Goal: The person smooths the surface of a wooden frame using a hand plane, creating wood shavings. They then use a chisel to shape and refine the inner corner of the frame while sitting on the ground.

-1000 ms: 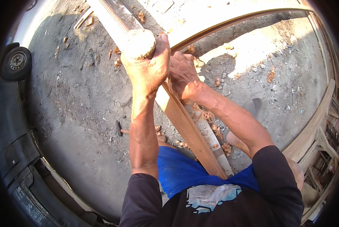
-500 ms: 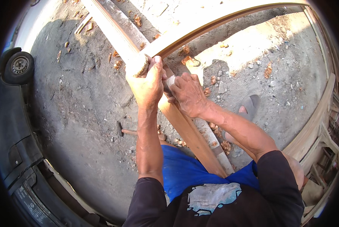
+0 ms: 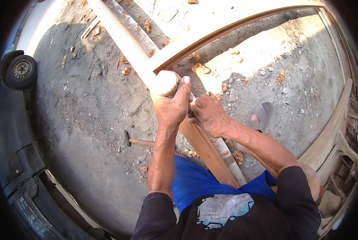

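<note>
A long wooden beam (image 3: 211, 158) runs from between my legs away to the far left, where another wooden piece (image 3: 227, 26) meets it and stretches right. Over the beam, my left hand (image 3: 172, 107) is closed around a pale, round-ended wooden piece (image 3: 169, 85); its lower part is hidden by the fingers. Close beside it on the right, my right hand (image 3: 211, 114) is closed, fingers curled over the beam. A small dark-and-pale part shows between the two hands, but I cannot make out what the right one grips.
On the ground to the left lies a hammer (image 3: 141, 142). Curled wood shavings (image 3: 238, 157) are scattered about. A whitish plank (image 3: 231, 162) lies alongside the beam. A dark vehicle with a wheel (image 3: 22, 70) stands at left; timber (image 3: 327, 128) is stacked at right.
Both hands have slid toward me along the beam and a little right, the round-ended wooden piece moving with my left hand. More of the beam's joint shows beyond them.
</note>
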Motion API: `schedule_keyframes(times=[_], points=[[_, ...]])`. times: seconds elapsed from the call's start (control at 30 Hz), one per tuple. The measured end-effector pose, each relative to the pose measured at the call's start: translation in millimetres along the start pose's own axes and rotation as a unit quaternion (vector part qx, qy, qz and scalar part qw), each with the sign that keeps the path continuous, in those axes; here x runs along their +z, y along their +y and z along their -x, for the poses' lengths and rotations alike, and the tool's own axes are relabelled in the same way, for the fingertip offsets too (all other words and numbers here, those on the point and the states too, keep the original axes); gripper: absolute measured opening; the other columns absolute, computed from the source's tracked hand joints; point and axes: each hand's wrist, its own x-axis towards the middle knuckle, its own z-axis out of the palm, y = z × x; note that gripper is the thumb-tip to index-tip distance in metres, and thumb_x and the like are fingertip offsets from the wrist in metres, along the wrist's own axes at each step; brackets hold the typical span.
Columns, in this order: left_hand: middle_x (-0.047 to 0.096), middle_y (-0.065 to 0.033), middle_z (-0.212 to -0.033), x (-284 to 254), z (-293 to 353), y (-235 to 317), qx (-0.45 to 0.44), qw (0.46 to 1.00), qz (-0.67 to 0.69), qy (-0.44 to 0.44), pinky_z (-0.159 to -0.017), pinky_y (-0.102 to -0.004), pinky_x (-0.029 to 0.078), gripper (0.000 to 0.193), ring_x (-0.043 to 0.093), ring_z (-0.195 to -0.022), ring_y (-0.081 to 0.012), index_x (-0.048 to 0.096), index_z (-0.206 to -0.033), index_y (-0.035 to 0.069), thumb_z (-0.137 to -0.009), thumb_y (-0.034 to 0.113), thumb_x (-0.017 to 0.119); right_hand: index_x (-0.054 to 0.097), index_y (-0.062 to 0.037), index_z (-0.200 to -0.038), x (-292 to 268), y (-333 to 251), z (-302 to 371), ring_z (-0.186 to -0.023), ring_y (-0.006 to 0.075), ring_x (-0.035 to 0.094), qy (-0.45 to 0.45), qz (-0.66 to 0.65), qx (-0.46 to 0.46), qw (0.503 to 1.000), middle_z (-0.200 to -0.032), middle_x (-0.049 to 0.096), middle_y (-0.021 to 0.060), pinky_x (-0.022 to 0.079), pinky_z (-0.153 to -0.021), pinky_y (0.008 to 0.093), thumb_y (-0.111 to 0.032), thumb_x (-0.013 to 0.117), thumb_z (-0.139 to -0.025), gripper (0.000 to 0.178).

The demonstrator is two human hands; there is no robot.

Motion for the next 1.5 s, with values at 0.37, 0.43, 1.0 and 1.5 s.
schedule_keyframes(times=[0.37,0.43,1.0,1.5], points=[[0.055,-0.0053,-0.060,-47,-117,-2,0.158,0.987,0.008,-0.016,-0.049,-0.0292,0.047,0.014,0.053,-0.050,-0.0124,0.055,-0.082,0.002,-0.093,-0.002,0.062,0.067,-0.0137,-0.096,12,15,-123,-0.104,0.0239,0.055,0.161,0.089,-0.033,0.982,-0.100,0.061,0.0041,0.043,-0.094,0.0434,-0.040,0.073,-0.089,0.028],[0.055,-0.0043,-0.061,-28,-91,15,0.107,0.994,-0.027,-0.012,-0.049,-0.0288,0.046,0.018,0.054,-0.050,-0.0128,0.053,-0.081,0.003,-0.094,0.000,0.064,0.070,-0.0142,-0.103,-20,5,-113,-0.108,0.0248,0.056,0.041,0.092,-0.004,0.995,-0.103,0.064,0.0045,0.042,-0.097,0.0435,-0.039,0.069,-0.094,0.027],[0.058,-0.0053,-0.062,-48,-129,10,0.192,0.981,-0.005,-0.023,-0.046,-0.0269,0.044,0.011,0.055,-0.050,-0.0115,0.055,-0.086,0.002,-0.094,-0.005,0.059,0.073,-0.0124,-0.101,-2,3,-147,-0.106,0.0241,0.056,0.155,0.161,0.000,0.975,-0.104,0.064,0.0062,0.042,-0.096,0.0417,-0.025,0.069,-0.091,0.016],[0.056,-0.0005,-0.060,-32,-67,0,0.183,0.980,-0.061,-0.043,-0.046,-0.0251,0.042,0.027,0.052,-0.049,-0.0075,0.056,-0.067,0.003,-0.092,-0.004,0.066,0.063,-0.0097,-0.095,7,7,-78,-0.096,0.0269,0.051,0.147,0.061,-0.045,0.986,-0.097,0.054,0.0072,0.040,-0.082,0.0446,-0.022,0.072,-0.085,0.018]])
